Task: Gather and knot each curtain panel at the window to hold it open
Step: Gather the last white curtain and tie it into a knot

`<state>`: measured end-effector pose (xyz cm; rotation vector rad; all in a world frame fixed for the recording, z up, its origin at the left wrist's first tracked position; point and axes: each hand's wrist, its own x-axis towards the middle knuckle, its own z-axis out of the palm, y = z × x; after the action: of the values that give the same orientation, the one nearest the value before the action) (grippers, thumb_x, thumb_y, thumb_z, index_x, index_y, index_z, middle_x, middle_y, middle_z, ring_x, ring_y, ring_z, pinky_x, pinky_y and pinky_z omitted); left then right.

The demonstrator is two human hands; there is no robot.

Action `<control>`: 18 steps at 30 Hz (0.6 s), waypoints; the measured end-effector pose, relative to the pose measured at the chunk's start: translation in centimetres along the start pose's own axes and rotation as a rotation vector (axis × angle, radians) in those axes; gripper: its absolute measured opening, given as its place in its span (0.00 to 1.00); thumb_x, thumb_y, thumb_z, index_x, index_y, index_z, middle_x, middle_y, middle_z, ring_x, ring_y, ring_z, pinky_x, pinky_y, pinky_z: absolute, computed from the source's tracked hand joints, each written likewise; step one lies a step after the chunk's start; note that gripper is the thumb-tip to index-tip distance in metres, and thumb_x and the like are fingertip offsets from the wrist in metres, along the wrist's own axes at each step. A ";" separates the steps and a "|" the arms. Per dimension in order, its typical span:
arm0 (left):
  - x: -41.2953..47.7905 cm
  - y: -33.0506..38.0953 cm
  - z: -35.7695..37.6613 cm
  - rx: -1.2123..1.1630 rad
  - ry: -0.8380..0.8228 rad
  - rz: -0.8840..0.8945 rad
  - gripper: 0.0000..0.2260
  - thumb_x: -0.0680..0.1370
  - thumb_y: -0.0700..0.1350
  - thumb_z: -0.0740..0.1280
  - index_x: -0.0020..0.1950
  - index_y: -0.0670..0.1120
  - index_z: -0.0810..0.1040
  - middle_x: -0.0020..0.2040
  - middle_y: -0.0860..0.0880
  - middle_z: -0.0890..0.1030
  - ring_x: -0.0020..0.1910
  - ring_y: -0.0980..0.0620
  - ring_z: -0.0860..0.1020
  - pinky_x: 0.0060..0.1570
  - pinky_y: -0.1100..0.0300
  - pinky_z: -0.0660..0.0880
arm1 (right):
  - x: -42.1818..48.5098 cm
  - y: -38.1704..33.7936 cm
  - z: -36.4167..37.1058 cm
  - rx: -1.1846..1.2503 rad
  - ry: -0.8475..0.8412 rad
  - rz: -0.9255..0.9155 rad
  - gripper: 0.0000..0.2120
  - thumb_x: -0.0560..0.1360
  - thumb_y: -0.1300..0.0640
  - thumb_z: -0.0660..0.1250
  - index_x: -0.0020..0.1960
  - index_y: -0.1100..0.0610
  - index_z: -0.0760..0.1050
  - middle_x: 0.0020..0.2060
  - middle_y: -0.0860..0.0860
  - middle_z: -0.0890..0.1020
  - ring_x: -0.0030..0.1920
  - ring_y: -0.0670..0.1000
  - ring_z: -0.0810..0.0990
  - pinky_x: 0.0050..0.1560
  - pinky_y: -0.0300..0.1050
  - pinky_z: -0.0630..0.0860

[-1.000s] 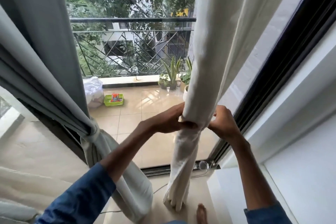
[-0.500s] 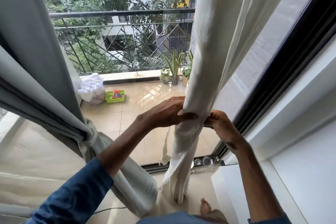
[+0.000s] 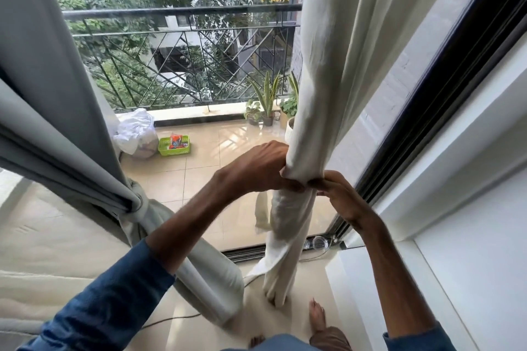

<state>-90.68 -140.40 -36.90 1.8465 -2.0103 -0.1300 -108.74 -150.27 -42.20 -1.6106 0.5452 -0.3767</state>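
Observation:
A cream curtain panel [image 3: 330,71] hangs at the right of the window, bunched into a thick column. My left hand [image 3: 256,168] grips the bunch from the left, my right hand [image 3: 339,196] pinches it from the right, and the fingertips of both meet at the front of the bunch. Below the hands the cream tail [image 3: 285,251] drops to the floor. On the left a grey curtain panel [image 3: 57,111] is gathered and tied in a knot [image 3: 137,202], with its tail hanging down to the floor.
The black window frame [image 3: 422,111] and white wall ledge [image 3: 462,279] stand close on the right. A cable and clear plug [image 3: 318,242] lie by the sill. My bare foot [image 3: 316,315] is near the cream tail. Outside are potted plants [image 3: 265,102], a green basket [image 3: 174,145] and a white bag [image 3: 137,134].
Both hands stay on the cream bunch at about the same height. The right hand has turned its fingers in to pinch the front, and the camera has tilted slightly.

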 end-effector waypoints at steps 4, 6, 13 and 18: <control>-0.1 0.0 -0.3 0.077 0.046 -0.080 0.26 0.66 0.66 0.75 0.44 0.44 0.79 0.37 0.48 0.78 0.35 0.46 0.70 0.34 0.54 0.63 | -0.4 0.9 0.3 0.031 0.000 -0.034 0.13 0.77 0.52 0.64 0.50 0.60 0.82 0.46 0.50 0.83 0.51 0.47 0.80 0.56 0.47 0.75; -0.1 0.0 -0.6 0.070 0.053 -0.098 0.26 0.65 0.67 0.76 0.42 0.44 0.78 0.34 0.50 0.76 0.33 0.45 0.69 0.32 0.54 0.64 | -0.5 1.1 0.7 0.032 -0.033 -0.029 0.13 0.80 0.51 0.64 0.55 0.57 0.82 0.51 0.48 0.85 0.56 0.45 0.81 0.59 0.41 0.76; 0.1 -1.1 -1.7 -0.315 -0.212 -0.148 0.26 0.63 0.65 0.76 0.31 0.43 0.74 0.22 0.58 0.67 0.24 0.58 0.62 0.25 0.65 0.59 | -0.7 2.1 0.7 0.050 0.004 -0.072 0.20 0.77 0.47 0.66 0.47 0.65 0.82 0.42 0.50 0.84 0.46 0.46 0.80 0.49 0.38 0.76; 0.9 -2.2 -0.7 -0.834 -0.367 -0.469 0.34 0.81 0.66 0.46 0.28 0.47 0.76 0.27 0.53 0.74 0.32 0.53 0.71 0.37 0.61 0.70 | -0.4 2.8 0.1 0.141 0.086 -0.025 0.37 0.67 0.35 0.75 0.45 0.72 0.80 0.41 0.56 0.83 0.43 0.52 0.79 0.46 0.47 0.74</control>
<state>-88.42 -141.42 -36.79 1.7195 -1.3157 -1.2967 -109.40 -150.15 -44.92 -1.4719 0.5518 -0.4948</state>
